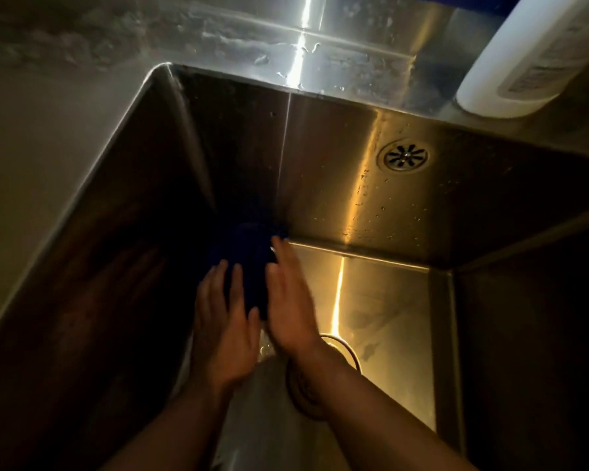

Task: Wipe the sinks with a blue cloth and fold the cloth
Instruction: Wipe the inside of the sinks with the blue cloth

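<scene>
I look down into a deep steel sink (337, 185) in dim light. A dark blue cloth (249, 266) lies bunched in the sink's far left bottom corner, mostly in shadow. My left hand (223, 324) rests flat on the cloth's near left side, fingers spread. My right hand (291, 300) presses on its right side, fingers straight and together. Both hands touch the cloth; neither visibly closes around it. My right wrist partly hides the floor drain (340, 351).
An overflow grate (403, 159) sits on the sink's back wall. A white bottle (527, 52) stands on the wet steel ledge at the upper right. A plain wall borders the sink on the left.
</scene>
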Motion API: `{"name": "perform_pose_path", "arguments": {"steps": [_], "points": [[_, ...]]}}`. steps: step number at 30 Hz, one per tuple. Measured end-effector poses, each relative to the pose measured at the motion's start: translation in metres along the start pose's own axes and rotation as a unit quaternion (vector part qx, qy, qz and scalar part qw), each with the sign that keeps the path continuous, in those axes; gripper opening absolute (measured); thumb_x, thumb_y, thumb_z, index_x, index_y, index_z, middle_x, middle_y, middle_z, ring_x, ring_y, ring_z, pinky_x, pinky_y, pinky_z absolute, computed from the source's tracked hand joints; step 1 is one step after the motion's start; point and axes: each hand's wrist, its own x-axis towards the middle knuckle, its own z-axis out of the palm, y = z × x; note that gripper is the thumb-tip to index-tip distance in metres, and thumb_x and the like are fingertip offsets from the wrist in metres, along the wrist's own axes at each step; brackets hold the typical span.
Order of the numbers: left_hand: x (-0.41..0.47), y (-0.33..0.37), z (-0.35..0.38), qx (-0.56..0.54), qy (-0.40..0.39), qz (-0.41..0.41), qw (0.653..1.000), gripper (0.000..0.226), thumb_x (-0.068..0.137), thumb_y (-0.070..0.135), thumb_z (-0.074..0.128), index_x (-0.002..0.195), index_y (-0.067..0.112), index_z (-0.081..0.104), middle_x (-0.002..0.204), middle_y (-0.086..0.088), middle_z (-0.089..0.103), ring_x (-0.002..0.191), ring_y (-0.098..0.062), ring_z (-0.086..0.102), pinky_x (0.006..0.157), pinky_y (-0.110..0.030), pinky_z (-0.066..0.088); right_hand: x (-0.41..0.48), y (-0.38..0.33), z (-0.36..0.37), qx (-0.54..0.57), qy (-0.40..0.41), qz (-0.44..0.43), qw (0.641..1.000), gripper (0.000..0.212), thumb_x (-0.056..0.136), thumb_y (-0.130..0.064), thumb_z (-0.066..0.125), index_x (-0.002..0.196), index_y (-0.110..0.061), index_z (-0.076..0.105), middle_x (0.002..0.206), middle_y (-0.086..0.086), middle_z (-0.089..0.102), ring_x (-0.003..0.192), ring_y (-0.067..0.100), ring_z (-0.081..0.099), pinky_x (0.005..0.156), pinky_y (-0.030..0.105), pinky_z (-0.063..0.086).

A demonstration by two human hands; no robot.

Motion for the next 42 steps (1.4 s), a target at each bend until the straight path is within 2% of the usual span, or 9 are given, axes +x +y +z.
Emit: {"name": "perform_pose_path", "arguments": {"steps": [7,14,17,21,26,29,34,38,42], "points": [[0.060,-0.022,0.026,0.201,-0.141,0.054,0.968,0.082,0.089,0.061,0.030,0.151,0.022,-0.008,0.159,-0.018,-0.005,0.146,-0.038,-0.004,0.111,-0.052,-0.017,-0.088,0.094,-0.122,-0.439,0.020,0.053,0.897,0.063,0.091,-0.056,-0.003,0.149,-0.035,-0.009,0.158,-0.003,-0.020,0.144,0.020,-0.025,0.118,0.046,-0.008],[0.049,-0.037,0.028,0.193,-0.251,0.103,0.943,0.080,0.087,0.069,0.016,0.126,0.040,-0.048,0.135,-0.005,-0.057,0.126,-0.030,-0.050,0.104,-0.051,-0.029,-0.102,0.136,-0.144,-0.452,-0.067,0.079,0.886,0.087,0.078,-0.072,-0.018,0.147,-0.020,-0.006,0.153,0.010,-0.027,0.139,0.032,-0.033,0.115,0.041,-0.021],[0.017,-0.033,0.007,0.171,-0.287,0.141,0.932,0.078,0.086,0.067,0.019,0.139,0.039,-0.031,0.150,-0.013,-0.036,0.135,-0.036,-0.037,0.110,-0.056,-0.018,-0.102,0.138,-0.144,-0.452,-0.066,0.082,0.886,0.084,0.081,-0.071,-0.014,0.147,-0.021,-0.005,0.154,0.011,-0.022,0.141,0.034,-0.028,0.116,0.044,-0.015],[-0.036,-0.020,-0.030,0.191,-0.338,0.187,0.902,0.093,0.069,0.067,0.057,0.147,0.026,0.028,0.148,-0.023,0.037,0.136,-0.047,0.031,0.108,-0.062,0.027,-0.105,0.142,-0.145,-0.444,-0.053,0.089,0.890,0.081,0.082,-0.072,-0.010,0.148,-0.026,-0.005,0.155,0.007,-0.023,0.141,0.030,-0.029,0.116,0.043,-0.014],[-0.087,-0.025,-0.042,0.199,-0.460,0.235,0.833,0.087,0.089,0.059,0.038,0.145,0.032,-0.022,0.134,-0.012,-0.057,0.120,-0.036,-0.055,0.100,-0.053,-0.034,-0.107,0.141,-0.143,-0.429,-0.051,0.097,0.896,0.078,0.083,-0.072,-0.006,0.148,-0.028,-0.007,0.155,0.003,-0.025,0.141,0.025,-0.030,0.116,0.043,-0.013],[-0.109,-0.024,-0.046,0.207,-0.567,0.238,0.761,0.080,0.094,0.055,0.036,0.142,0.040,-0.026,0.133,-0.008,-0.050,0.126,-0.035,-0.047,0.099,-0.052,-0.032,-0.108,0.139,-0.143,-0.428,-0.044,0.107,0.897,0.073,0.085,-0.067,0.003,0.148,-0.030,-0.008,0.155,0.001,-0.026,0.141,0.022,-0.031,0.118,0.049,-0.007],[-0.146,-0.049,-0.062,0.250,-0.477,0.341,0.771,0.071,0.085,0.063,0.036,0.148,0.040,0.013,0.158,-0.017,0.010,0.143,-0.038,0.020,0.109,-0.059,-0.014,-0.109,0.137,-0.142,-0.432,-0.042,0.106,0.895,0.072,0.084,-0.065,0.004,0.147,-0.032,-0.010,0.155,0.000,-0.026,0.141,0.024,-0.029,0.118,0.053,-0.004],[-0.162,-0.064,-0.044,0.275,-0.339,0.372,0.819,0.083,0.080,0.064,0.045,0.150,0.035,0.013,0.158,-0.012,0.013,0.145,-0.042,-0.002,0.106,-0.061,0.026,-0.111,0.134,-0.140,-0.428,-0.043,0.102,0.897,0.074,0.086,-0.066,0.001,0.150,-0.029,-0.002,0.156,0.002,-0.022,0.143,0.025,-0.027,0.115,0.039,-0.019],[-0.170,-0.071,-0.030,0.272,-0.246,0.378,0.850,0.062,0.085,0.042,0.057,0.142,0.043,0.032,0.143,-0.003,0.038,0.140,-0.040,0.016,0.106,-0.056,0.025,-0.110,0.126,-0.138,-0.435,-0.028,0.098,0.895,0.075,0.089,-0.062,0.008,0.151,-0.020,0.013,0.159,0.010,-0.005,0.146,0.032,-0.011,0.112,0.030,-0.026]]}}
